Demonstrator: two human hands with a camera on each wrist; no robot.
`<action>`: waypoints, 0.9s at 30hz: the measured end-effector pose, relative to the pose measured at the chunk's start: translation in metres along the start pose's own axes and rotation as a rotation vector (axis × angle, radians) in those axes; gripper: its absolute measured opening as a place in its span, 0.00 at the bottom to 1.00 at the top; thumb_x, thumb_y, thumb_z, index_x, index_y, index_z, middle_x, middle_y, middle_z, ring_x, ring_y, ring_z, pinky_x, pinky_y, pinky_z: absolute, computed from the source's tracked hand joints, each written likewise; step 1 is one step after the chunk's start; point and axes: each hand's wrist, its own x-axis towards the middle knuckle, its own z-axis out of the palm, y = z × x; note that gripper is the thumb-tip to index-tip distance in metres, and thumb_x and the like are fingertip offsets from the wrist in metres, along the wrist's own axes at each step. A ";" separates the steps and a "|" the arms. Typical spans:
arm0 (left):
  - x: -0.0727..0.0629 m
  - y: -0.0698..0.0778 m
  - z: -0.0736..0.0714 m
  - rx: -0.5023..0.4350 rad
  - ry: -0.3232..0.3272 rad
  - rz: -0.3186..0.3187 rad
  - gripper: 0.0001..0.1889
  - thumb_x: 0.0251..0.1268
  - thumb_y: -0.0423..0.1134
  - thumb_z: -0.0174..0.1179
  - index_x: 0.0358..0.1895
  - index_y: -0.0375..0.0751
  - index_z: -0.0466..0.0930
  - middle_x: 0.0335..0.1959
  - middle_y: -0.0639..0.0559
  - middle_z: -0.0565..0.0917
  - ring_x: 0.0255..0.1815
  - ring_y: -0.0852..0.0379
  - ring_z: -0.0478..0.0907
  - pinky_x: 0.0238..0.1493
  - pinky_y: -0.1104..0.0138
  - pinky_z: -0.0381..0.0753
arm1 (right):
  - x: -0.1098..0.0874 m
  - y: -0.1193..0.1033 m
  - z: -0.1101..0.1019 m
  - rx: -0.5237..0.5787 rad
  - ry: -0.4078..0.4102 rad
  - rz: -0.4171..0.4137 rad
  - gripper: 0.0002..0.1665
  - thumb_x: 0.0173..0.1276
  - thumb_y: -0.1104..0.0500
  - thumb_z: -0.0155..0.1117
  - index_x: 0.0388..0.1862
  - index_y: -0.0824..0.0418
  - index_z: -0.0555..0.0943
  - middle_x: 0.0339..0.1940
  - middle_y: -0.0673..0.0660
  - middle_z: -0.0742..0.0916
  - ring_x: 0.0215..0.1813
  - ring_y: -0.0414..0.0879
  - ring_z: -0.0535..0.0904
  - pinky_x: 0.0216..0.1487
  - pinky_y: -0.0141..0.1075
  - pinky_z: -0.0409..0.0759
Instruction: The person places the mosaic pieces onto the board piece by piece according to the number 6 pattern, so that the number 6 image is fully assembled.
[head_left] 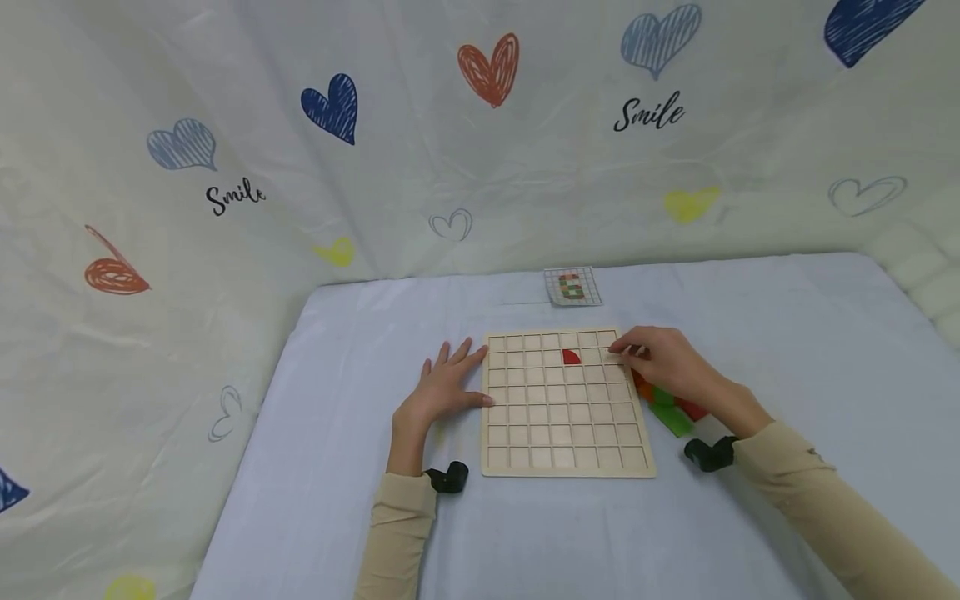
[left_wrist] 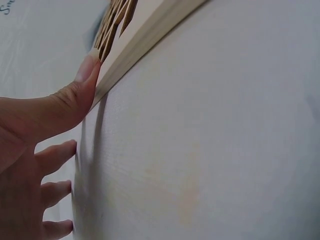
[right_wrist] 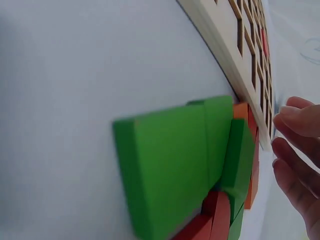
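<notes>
A square wooden grid board [head_left: 567,476] lies on the table, and one red quarter-round piece [head_left: 572,357] sits in a cell of its upper part. My left hand [head_left: 444,390] rests at the board's left edge with fingers spread; in the left wrist view its thumb [left_wrist: 80,92] touches the rim. Over the board's upper right edge hovers my right hand [head_left: 663,358], its fingers bent loosely and no piece showing between them. Below that hand is a pile of green blocks [right_wrist: 170,160], red blocks [right_wrist: 215,215] and orange blocks [right_wrist: 241,111], partly hidden in the head view.
A small pattern card [head_left: 572,287] with a coloured grid figure lies behind the board. White cloth [head_left: 360,350] covers the table. Behind it hangs a pale curtain [head_left: 405,167] printed with hearts. A dark wrist device [head_left: 448,477] is worn on each arm.
</notes>
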 end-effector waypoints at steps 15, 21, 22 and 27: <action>-0.001 0.001 -0.001 -0.016 -0.001 0.004 0.48 0.61 0.54 0.73 0.82 0.54 0.58 0.86 0.48 0.50 0.86 0.36 0.35 0.81 0.36 0.36 | -0.013 0.017 -0.005 -0.084 -0.045 -0.002 0.12 0.63 0.69 0.73 0.47 0.68 0.88 0.44 0.61 0.90 0.46 0.55 0.81 0.50 0.54 0.84; 0.001 0.000 0.000 -0.012 -0.009 -0.010 0.49 0.61 0.53 0.73 0.83 0.55 0.56 0.86 0.49 0.48 0.86 0.37 0.34 0.81 0.37 0.34 | -0.015 0.018 -0.011 -0.090 -0.073 0.025 0.12 0.65 0.69 0.72 0.47 0.69 0.88 0.45 0.62 0.88 0.48 0.57 0.81 0.51 0.56 0.85; 0.001 0.000 0.000 -0.012 -0.008 -0.011 0.49 0.61 0.53 0.73 0.83 0.55 0.56 0.86 0.49 0.48 0.86 0.37 0.34 0.81 0.37 0.34 | -0.015 0.018 -0.012 -0.094 -0.081 0.032 0.12 0.65 0.69 0.72 0.48 0.69 0.87 0.45 0.63 0.88 0.47 0.57 0.80 0.51 0.55 0.85; 0.000 0.001 -0.001 -0.009 -0.002 -0.006 0.48 0.61 0.53 0.73 0.83 0.55 0.57 0.86 0.49 0.49 0.86 0.37 0.35 0.81 0.36 0.35 | -0.015 0.020 -0.014 -0.102 -0.126 0.060 0.15 0.65 0.68 0.72 0.51 0.70 0.86 0.44 0.63 0.86 0.46 0.55 0.79 0.50 0.54 0.85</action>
